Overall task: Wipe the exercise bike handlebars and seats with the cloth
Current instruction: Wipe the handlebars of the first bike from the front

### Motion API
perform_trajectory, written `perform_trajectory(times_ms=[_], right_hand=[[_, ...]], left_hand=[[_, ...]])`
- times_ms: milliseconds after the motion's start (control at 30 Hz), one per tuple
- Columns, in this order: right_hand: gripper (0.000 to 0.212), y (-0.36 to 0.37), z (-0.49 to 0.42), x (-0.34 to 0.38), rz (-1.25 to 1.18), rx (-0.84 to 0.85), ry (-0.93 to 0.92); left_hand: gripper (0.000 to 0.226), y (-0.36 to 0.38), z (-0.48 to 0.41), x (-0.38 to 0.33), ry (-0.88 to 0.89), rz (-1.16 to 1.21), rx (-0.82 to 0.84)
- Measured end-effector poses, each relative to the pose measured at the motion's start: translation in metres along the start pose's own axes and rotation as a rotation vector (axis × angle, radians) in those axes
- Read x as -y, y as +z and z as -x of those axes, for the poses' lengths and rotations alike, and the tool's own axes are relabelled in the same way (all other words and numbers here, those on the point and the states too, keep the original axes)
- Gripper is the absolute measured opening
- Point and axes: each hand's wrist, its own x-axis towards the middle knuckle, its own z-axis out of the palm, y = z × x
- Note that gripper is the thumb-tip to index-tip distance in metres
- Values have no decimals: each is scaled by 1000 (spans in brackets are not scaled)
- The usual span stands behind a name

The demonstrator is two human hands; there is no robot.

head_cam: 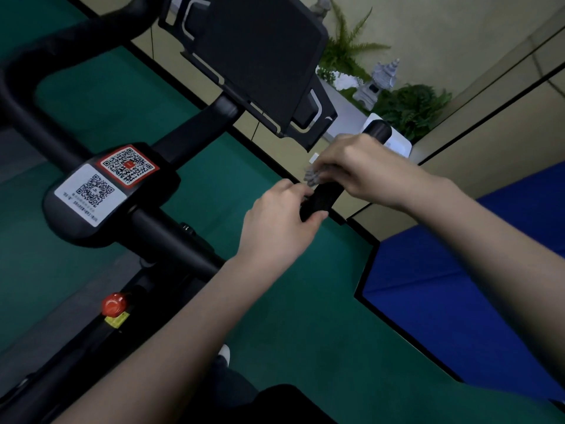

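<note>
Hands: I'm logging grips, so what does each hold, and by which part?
The left hand grips the handlebar on its right prong. The right hand holds the cloth bunched on that prong; only a tuft shows, so which part cannot be told.

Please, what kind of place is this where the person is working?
Most likely a gym or fitness room. An exercise bike's handlebar carries QR-code stickers, as shared machines often do, and a blue mat lies on the green floor beside it.

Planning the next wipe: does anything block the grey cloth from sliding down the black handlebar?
Yes: the left hand grips the black handlebar directly below the grey cloth held by the right hand.
</note>
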Motion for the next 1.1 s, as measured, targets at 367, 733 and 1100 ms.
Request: perform_trajectory(times_ms=[367, 733, 1100], right_hand=[[21, -11, -3, -7, 90, -34, 92], [20, -8, 6, -23, 90, -204, 148], [15, 3, 18, -46, -591, -757, 680]], left_hand=[[41, -2, -3, -3, -2, 40, 16], [48, 10, -37, -29, 49, 88, 105], [46, 18, -40, -23, 46, 114, 39]])
